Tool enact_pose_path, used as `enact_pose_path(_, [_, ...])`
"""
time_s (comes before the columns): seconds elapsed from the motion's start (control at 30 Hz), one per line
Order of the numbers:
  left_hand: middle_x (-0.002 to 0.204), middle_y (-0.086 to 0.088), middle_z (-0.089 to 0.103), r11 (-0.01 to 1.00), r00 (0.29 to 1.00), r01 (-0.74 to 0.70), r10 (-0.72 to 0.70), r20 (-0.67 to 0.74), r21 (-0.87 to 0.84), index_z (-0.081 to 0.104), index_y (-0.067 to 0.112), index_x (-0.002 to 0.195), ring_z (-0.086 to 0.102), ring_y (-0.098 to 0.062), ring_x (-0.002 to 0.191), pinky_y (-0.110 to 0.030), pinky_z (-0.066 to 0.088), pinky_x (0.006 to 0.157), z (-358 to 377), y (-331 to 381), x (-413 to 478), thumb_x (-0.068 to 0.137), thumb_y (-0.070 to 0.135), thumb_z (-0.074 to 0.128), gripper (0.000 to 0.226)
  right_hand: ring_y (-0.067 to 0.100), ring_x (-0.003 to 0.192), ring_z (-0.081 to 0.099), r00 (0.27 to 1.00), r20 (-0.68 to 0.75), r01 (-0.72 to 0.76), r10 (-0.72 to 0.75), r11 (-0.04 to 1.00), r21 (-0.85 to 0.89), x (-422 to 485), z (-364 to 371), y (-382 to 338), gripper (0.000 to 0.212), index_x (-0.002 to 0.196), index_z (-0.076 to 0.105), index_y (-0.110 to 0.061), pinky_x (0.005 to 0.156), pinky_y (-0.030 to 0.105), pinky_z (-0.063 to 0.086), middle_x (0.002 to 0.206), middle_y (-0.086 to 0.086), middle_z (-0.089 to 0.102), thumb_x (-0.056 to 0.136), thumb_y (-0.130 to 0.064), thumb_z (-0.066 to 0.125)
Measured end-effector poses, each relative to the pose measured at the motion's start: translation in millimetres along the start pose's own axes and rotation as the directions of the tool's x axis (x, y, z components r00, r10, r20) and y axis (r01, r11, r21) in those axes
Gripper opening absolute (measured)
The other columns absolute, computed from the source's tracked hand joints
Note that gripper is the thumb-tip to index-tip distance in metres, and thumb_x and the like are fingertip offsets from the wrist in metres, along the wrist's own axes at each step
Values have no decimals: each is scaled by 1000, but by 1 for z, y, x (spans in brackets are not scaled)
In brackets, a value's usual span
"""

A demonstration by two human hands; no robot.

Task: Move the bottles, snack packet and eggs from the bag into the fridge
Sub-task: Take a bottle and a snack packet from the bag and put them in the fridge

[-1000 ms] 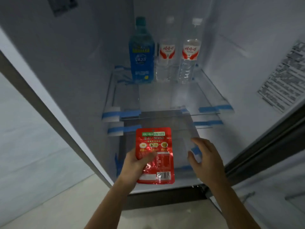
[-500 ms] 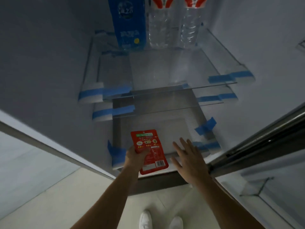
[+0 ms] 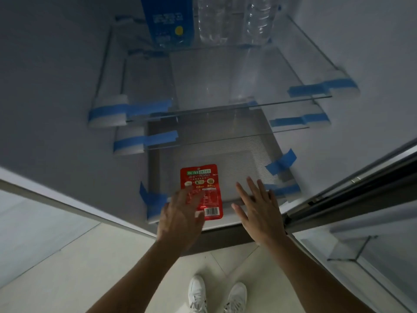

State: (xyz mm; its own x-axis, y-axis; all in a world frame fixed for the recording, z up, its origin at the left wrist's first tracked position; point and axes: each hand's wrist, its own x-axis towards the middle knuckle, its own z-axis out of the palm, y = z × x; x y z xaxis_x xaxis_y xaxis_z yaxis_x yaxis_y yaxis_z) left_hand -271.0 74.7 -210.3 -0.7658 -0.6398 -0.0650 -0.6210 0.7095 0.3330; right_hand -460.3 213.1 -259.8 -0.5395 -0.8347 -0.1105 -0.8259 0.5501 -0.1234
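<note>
One snack packet (image 3: 202, 179) at shelf (image 3: 246, 163) edge, under left hand (image 3: 180, 216)

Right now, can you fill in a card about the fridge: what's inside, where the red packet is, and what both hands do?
Upper shelf: blue bottle, two clear bottles at the back
Snack packet: flat on the ribbed bottom shelf, near the front
Left hand: fingers straight, over the packet's lower corner
Right hand: open, beside the packet
Eggs: not seen

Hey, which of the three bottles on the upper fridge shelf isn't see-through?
The leftmost bottle, wrapped in a blue label; the middle bottle and right bottle are clear plastic.
</note>
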Motion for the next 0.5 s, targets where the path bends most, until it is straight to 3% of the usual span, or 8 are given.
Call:
enact_pose_path(0.07, [151,-7,49,990,989,-138,136,60,42,42,30,144,49,-33,137,-60,49,101,16,-3,-1,88,47,65,63,32,152,20,1000,-14,2,-2,1000,-3,0,5,2,71,159,18,-34,118,57,28,167,6,18,97,-69,17])
enact_pose_path(0.13, [156,-9,42,987,983,-152,145,113,56,35,31,148,38,-33,144,-60,39,108,24,-3,7,94,55,44,60,31,152,19,1000,-20,9,-8,1000,9,-1,8,3,71,159,17,-35,119,57,27,167,5,17,97,-70,17])
enact_pose_path(0.2, [165,-5,25,989,982,-139,130,140,54,26,35,154,19,-28,152,-56,23,117,25,0,22,99,59,25,60,31,152,20,999,-36,5,-4,999,32,2,9,5,70,159,18,-35,119,57,27,167,5,19,97,-70,17])
enact_pose_path(0.3, [169,2,0,990,978,-118,102,184,78,9,38,157,-5,-23,155,-48,4,122,26,5,50,102,56,24,60,31,152,17,997,-56,-40,44,997,65,9,8,5,72,158,19,-36,121,54,18,167,4,17,96,-71,18])
enact_pose_path(0.4, [169,0,-5,987,972,-121,95,214,110,3,36,158,-7,-25,155,-49,5,124,23,12,77,103,53,26,62,29,153,12,997,-59,-48,51,998,45,13,10,4,72,158,16,-37,121,52,9,167,3,11,95,-72,14])
enact_pose_path(0.5, [169,-3,-4,979,972,-140,107,210,147,3,34,158,-5,-27,155,-49,9,126,26,14,100,104,53,27,63,29,153,11,996,-74,-47,51,997,53,12,13,5,71,159,14,-36,120,52,10,167,3,9,97,-71,12])
